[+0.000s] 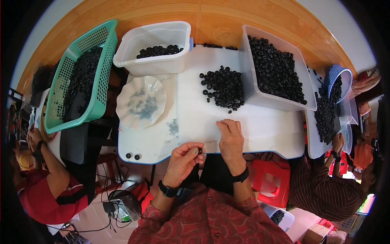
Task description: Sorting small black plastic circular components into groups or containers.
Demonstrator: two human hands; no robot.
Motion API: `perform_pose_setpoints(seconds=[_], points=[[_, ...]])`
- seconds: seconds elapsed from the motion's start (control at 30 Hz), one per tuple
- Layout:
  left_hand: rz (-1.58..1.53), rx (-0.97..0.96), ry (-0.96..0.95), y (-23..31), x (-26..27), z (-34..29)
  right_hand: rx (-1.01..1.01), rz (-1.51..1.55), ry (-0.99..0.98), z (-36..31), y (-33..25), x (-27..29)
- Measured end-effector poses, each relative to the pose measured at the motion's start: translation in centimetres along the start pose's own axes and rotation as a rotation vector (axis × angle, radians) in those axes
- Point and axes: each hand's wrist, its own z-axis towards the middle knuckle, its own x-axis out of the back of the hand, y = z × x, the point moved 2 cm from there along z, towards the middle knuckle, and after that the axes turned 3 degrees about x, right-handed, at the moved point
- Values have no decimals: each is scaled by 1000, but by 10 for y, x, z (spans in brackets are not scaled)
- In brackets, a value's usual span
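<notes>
My left hand [181,163] is closed at the table's front edge, pinching a small black round plastic part [200,151] between thumb and fingers. Ahead and to the right, my right hand [232,143] is over the white tabletop, fingers pointing forward and slightly apart; nothing shows in them. Beyond it lies a loose pile of black round parts [224,88]. To the left, a wavy-rimmed white plate [159,86] bears many tiny greyish pieces, too small to name. More of these tiny pieces [173,127] lie on the table beside the plate.
A large translucent bin [280,105] full of black parts stands at right. A white tub [152,67] and a green basket [106,77] hold more at left. Two black parts [132,156] sit near the front-left edge. Other people work at both sides; a red stool [271,191] stands below.
</notes>
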Motion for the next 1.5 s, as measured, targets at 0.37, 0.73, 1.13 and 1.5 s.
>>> perform_pose_setpoints(seconds=[0.37, 0.73, 1.13, 1.5], points=[[-67, 35, -30, -3, -6, 1, -629, 1261, -62, -22, -3, 10], [-75, 13, -16, -3, -15, 0, -633, 1415, -125, -28, -18, 19], [-167, 8, -52, -4, -12, 0, -639, 1384, -121, -32, -20, 20], [-181, -23, -79, -2, -13, -2, -668, 1542, -105, -36, -23, 16]])
